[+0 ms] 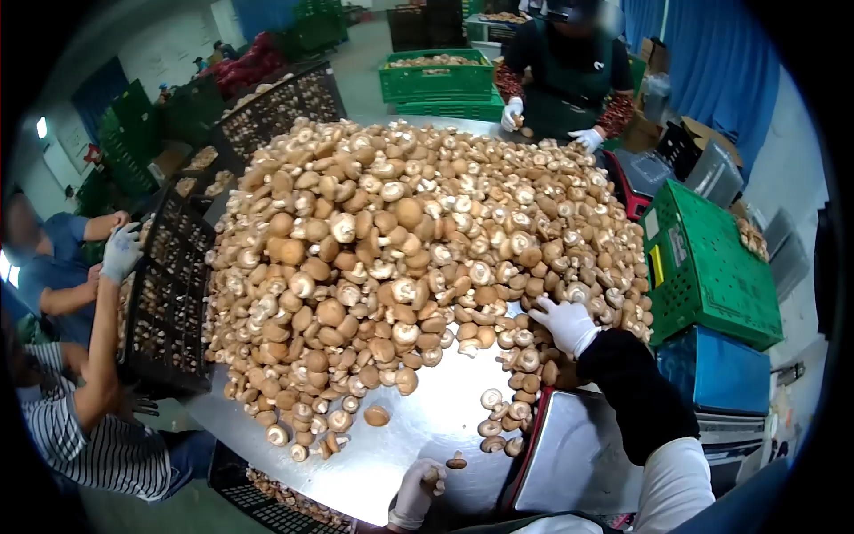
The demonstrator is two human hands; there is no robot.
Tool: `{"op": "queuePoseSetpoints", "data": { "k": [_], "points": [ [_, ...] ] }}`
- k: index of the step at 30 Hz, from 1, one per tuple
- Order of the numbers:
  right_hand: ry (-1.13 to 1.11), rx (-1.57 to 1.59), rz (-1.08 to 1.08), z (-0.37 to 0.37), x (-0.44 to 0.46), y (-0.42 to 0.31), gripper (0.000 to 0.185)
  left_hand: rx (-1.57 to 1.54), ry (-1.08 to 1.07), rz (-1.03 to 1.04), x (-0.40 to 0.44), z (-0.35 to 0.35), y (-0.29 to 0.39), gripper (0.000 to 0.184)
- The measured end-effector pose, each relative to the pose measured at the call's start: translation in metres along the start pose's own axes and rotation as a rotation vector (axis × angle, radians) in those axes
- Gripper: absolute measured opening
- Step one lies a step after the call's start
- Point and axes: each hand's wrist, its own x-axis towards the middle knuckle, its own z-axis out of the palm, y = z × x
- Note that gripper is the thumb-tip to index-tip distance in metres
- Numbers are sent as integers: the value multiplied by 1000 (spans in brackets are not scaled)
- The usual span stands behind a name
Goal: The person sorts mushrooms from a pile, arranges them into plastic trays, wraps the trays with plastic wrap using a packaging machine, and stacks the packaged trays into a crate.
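Note:
A large heap of brown mushrooms (374, 240) covers much of a metal table (436, 400). My right hand (567, 326), in a white glove with a black sleeve behind it, reaches onto the heap's right side with its fingers spread over the mushrooms. Near the table's front edge is my left hand (418, 495), also white-gloved, its fingers curled around a mushroom (432, 478). A single small mushroom (456, 461) lies on the metal just right of my left hand. Another loose one (376, 416) rests farther up.
A flat metal scale (578, 454) stands at the front right, below a green crate (712, 267). Across the table, a co-worker's gloved hands (512, 114) touch the far edge. Black crates (169, 294) and other people are at left.

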Motion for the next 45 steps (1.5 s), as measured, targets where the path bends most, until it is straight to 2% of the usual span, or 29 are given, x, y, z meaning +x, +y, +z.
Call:
{"op": "queuePoseSetpoints", "data": {
  "k": [3,4,5,8,9,11,12,14,16,17,18,19,21,23,25,26,28,29,31,32,35,38,41,42,43,44,45],
  "points": [
    [96,63,1,27,16,9,25,58,-3,55,-12,0,1,22],
    [198,167,78,22,16,7,18,53,-17,89,-16,-4,0,20],
    [284,342,111,15,12,8,22,49,-5,100,-21,-6,0,20],
    [217,876,338,-2,-7,-3,34,78,87,118,-32,-2,4,20],
    [216,876,335,-8,-16,-7,34,75,120,103,-35,-1,5,19],
    [58,1466,317,-19,-40,-21,40,-11,132,111,-39,6,4,16],
    [202,1427,155,-12,-50,-30,44,-10,134,101,-41,9,2,16],
    [252,1228,58,-27,-79,-63,43,-94,-76,69,-43,14,0,18],
    [267,1093,-61,-54,-111,-103,41,6,-211,142,-45,23,-3,15],
    [264,992,-113,-55,-122,-119,41,206,-245,247,-55,37,3,23],
    [307,921,-265,-49,-127,-134,41,213,-224,292,-68,58,11,38],
    [319,875,-295,-61,-142,-149,47,205,-203,276,-78,67,13,38],
    [338,818,-375,-83,-162,-172,40,376,-220,451,-92,76,13,53],
    [379,852,-455,-81,-177,-189,49,399,-220,447,-102,67,5,56],
    [376,1057,-443,-84,-189,-198,51,424,-217,444,-116,58,0,59],
    [365,1067,-454,-86,-196,-202,51,337,-241,414,-126,55,0,59],
    [340,1372,-314,-86,-209,-209,42,259,-256,376,-141,52,1,62],
    [333,1375,-324,-83,-215,-209,42,255,-245,380,-146,50,-2,62],
    [76,1412,-245,-77,-224,-207,30,290,-220,418,-153,47,-9,62],
    [129,1424,-233,-79,-226,-210,21,345,-200,451,-155,47,-11,62],
    [196,1305,-285,-66,-227,-213,15,487,-159,529,-156,42,-22,62],
    [250,1196,-283,-55,-227,-219,10,513,-96,560,-151,37,-37,61],
    [246,1264,-218,-36,-225,-232,6,497,-61,547,-152,35,-47,56],
    [11,1430,-84,-34,-228,-235,10,290,-127,422,-150,31,-50,54],
    [1,1431,-88,-34,-228,-240,10,84,-192,298,-147,25,-53,52],
    [-57,1689,6,-33,-227,-248,13,-28,-272,265,-144,18,-57,45],
    [-120,1943,109,-30,-227,-253,16,-32,-266,269,-143,16,-60,45]
  ]
}}
